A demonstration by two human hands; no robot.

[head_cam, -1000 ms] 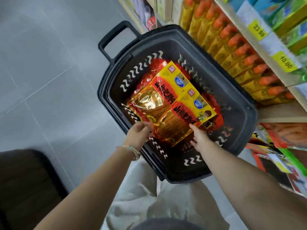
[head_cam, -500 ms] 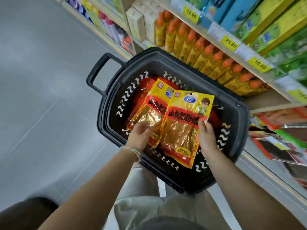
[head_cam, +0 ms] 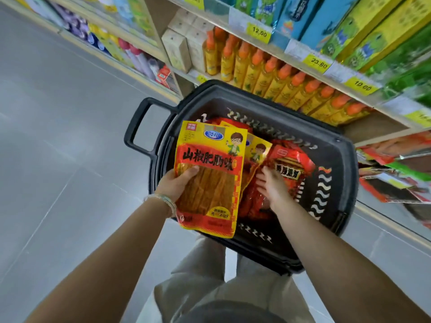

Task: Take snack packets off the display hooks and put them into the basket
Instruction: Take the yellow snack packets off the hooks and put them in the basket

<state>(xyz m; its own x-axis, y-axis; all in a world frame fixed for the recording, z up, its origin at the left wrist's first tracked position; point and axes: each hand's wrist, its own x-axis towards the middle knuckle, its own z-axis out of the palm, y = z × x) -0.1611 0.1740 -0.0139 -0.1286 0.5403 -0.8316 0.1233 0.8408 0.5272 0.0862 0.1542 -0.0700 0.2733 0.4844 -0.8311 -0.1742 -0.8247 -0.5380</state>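
L hand (head_cam: 176,184) grips yellow snack pkt (head_cam: 210,159) over basket (head_cam: 345,159); R hand (head_cam: 274,188) reaches in among the pkts.

L fingers curl round the pkt's left edge w/ thumb on the front, holding it upright-ish, label facing up, its lower end overhanging the basket's near rim. R fingers (head_cam: 262,184) are straight & spread, not gripping, touching red pkts (head_cam: 291,166) lying inside the black basket. 2nd yellow pkt (head_cam: 257,151) sits in the basket, partly hidden behind the held one, just left of the R fingertips. Basket handle (head_cam: 137,129) sticks out to the left over the grey floor (head_cam: 58,148). Pale bracelet (head_cam: 163,199) on L wrist. Beyond the basket, a shelf (head_cam: 384,123) w/ a row of yellow bottles (head_cam: 279,75), orange caps, & yellow price tags (head_cam: 259,32) above.
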